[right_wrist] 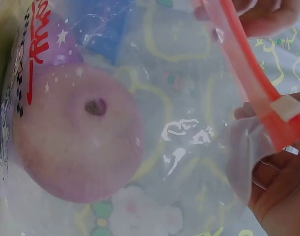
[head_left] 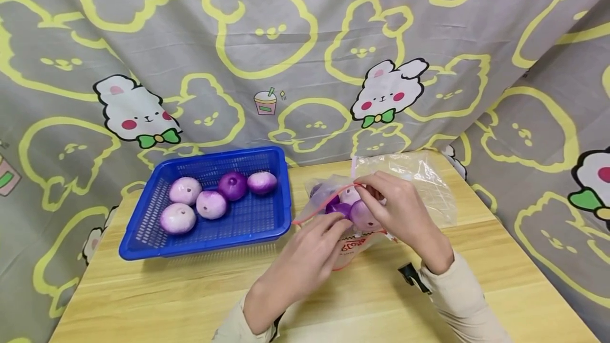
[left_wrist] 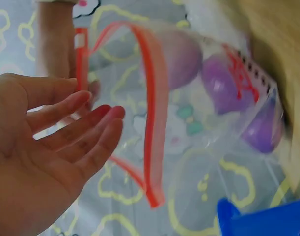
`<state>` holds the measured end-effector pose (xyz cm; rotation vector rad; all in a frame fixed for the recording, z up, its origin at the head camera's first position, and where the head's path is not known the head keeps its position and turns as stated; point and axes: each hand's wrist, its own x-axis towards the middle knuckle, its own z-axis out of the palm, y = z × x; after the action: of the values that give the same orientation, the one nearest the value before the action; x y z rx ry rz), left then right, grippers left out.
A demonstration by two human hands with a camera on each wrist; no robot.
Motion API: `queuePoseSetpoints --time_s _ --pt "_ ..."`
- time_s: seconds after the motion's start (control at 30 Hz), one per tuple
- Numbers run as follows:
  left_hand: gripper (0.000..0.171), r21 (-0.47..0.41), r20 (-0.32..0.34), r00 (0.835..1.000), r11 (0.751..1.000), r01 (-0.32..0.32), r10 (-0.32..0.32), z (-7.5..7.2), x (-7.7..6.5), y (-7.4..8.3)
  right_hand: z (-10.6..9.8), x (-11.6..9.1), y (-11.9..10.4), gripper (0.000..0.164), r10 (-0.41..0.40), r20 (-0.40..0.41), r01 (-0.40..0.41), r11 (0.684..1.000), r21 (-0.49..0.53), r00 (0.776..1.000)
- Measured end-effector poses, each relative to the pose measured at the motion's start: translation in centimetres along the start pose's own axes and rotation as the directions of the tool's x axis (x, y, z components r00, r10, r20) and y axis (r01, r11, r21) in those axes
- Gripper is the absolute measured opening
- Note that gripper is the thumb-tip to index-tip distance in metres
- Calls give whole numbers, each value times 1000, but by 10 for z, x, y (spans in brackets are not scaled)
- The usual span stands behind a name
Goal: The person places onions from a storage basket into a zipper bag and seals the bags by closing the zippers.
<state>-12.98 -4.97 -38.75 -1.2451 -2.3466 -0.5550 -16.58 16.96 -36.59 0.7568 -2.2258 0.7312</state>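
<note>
The bag mouth (left_wrist: 157,113) lies just beyond the left hand's (left_wrist: 54,132) loosely bent, empty fingers; the right hand (right_wrist: 282,189) pinches its slider end (right_wrist: 286,108).

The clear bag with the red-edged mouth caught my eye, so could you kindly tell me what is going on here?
A person's right hand pinches the clear bag by its red edge near the white slider, while the left hand is at its open mouth, fingers extended. Inside are several purple, onion-like items. Five more onion-like pieces lie in the blue basket, and a second plastic bag lies beyond the right hand.
</note>
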Motion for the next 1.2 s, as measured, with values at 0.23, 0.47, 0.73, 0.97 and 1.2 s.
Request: queuePoseSetpoints --time_s 0.23,0.47,0.73,0.97,1.2 --pt "29 -52 -114 993 999 12 -17 -22 -2 -9 1 2 1 17 -1 -20 1 1000 -3 1000" --pt "33 -54 -123 988 994 91 -97 -41 -6 -21 3 5 3 17 -1 -24 1 1000 -17 1000" --pt "28 -28 -136 978 987 159 -162 -57 -11 -34 4 9 5 15 20 -26 -20 999 -34 999" --pt "28 -6 -133 970 978 207 -206 -66 -18 -47 3 16 8 15 13 -25 -14 999 -38 1000" --pt "28 6 -131 958 966 257 -254 -71 -23 -60 1 27 16 16 -47 -102 44 999 -31 994"
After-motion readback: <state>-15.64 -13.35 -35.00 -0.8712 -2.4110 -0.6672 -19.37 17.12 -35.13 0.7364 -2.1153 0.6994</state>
